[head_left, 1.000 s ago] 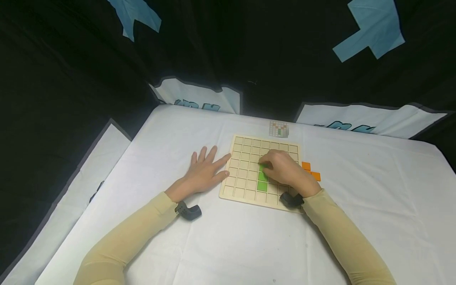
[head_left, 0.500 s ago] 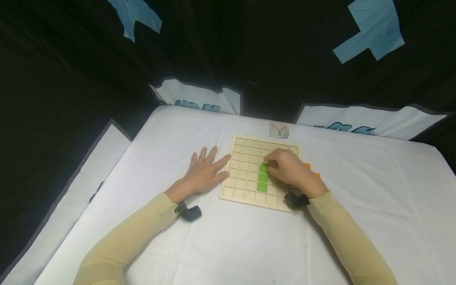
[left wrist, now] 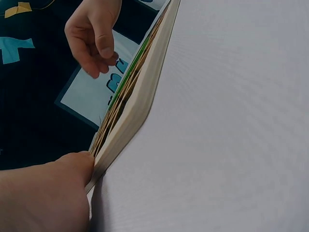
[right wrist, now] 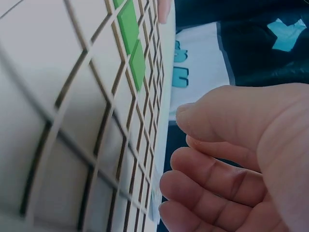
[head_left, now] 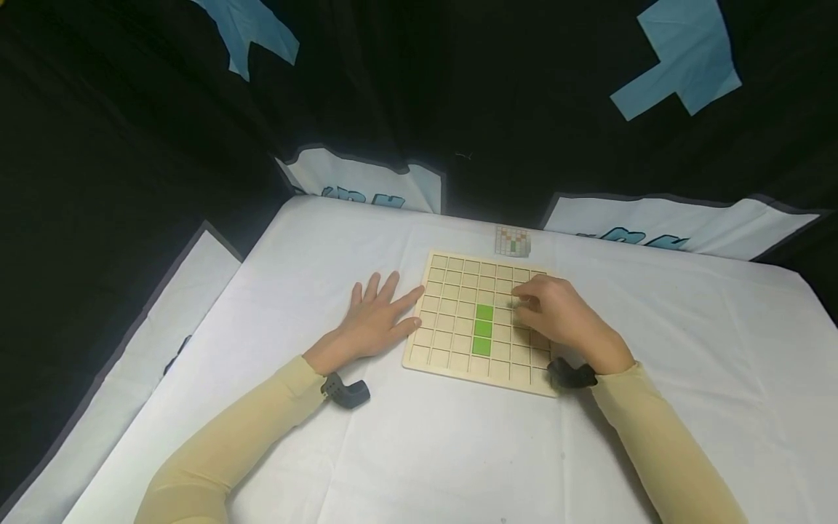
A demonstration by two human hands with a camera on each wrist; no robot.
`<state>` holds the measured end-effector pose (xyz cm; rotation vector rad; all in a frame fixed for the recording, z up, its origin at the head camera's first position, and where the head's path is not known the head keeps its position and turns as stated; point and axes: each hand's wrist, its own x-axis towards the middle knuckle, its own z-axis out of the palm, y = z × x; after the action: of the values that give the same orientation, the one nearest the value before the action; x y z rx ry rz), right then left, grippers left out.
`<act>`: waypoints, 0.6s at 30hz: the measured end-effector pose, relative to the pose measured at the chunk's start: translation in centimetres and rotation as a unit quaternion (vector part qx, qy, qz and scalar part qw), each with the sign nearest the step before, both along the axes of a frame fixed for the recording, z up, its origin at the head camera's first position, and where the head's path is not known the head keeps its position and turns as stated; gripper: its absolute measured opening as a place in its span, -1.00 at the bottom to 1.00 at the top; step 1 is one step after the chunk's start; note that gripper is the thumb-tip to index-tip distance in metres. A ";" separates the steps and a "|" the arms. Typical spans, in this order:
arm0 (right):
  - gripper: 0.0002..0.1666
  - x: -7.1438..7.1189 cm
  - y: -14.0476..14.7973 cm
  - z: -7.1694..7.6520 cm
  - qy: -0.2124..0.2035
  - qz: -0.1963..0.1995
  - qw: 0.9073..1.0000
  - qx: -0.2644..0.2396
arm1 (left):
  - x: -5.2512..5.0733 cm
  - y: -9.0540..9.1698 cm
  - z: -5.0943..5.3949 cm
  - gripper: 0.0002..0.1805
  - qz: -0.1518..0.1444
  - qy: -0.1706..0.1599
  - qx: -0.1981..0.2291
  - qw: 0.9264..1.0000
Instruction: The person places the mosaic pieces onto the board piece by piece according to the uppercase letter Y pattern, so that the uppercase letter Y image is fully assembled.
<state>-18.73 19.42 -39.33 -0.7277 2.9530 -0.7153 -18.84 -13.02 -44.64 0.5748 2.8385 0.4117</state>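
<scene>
A wooden grid board [head_left: 452, 367] lies on the white table, with a column of three green tiles [head_left: 482, 328] set in its squares. My left hand [head_left: 369, 320] lies flat with fingers spread, thumb and index fingertip touching the board's left edge. Over the board's right part hovers my right hand [head_left: 556, 309], fingers loosely bent, nothing seen between them. In the right wrist view, the right hand [right wrist: 231, 159] is beside the grid, apart from the green tiles [right wrist: 137, 65]. The left wrist view shows the left thumb [left wrist: 79, 166] against the board's edge [left wrist: 145, 92].
A small card [head_left: 513, 241] printed with a coloured grid lies behind the board. White tablecloth [head_left: 432, 451] surrounds it. Black curtains [head_left: 491, 94] with blue shapes hang behind the table. The orange tiles are hidden, apparently behind my right hand.
My right hand has moved right, away from the green tiles, uncovering all three. It now covers the place where orange tiles showed. My left hand has stayed still.
</scene>
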 end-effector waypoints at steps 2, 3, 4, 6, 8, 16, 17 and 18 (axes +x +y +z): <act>-0.66 0.2 0.6 0.0 -0.002 -0.008 1.000 0.000 | 0.0 0.0 0.0 -0.31 0.000 -0.001 0.000 1.000; -0.66 0.3 0.9 0.0 -0.004 -0.014 1.000 -0.001 | 0.0 0.0 0.0 -0.31 0.000 -0.002 0.000 1.000; -0.65 0.4 1.2 0.0 -0.004 -0.019 1.000 -0.001 | 0.0 0.0 0.1 -0.31 0.000 -0.002 0.000 1.000; -0.65 0.7 1.8 -0.1 -0.007 -0.029 1.000 0.000 | 0.0 0.0 0.1 -0.31 0.001 -0.004 0.001 1.000; -0.64 0.8 2.4 -0.2 -0.009 -0.037 0.999 0.002 | 0.0 0.0 0.1 -0.31 0.001 -0.005 0.002 1.000; -0.64 1.5 4.5 -0.6 -0.014 -0.064 0.998 0.010 | 0.1 0.0 0.3 -0.31 0.003 -0.009 0.003 1.000; -0.63 1.6 4.8 -0.6 -0.015 -0.068 0.997 0.013 | 0.1 0.0 0.3 -0.31 0.003 -0.009 0.004 1.000; -0.63 1.7 5.0 -0.6 -0.016 -0.073 0.997 0.016 | 0.1 0.1 0.3 -0.31 0.003 -0.009 0.004 1.000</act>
<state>-16.98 24.43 -39.93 -0.4970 3.0045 -0.6790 -18.72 -12.96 -44.37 0.5612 2.8235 0.4277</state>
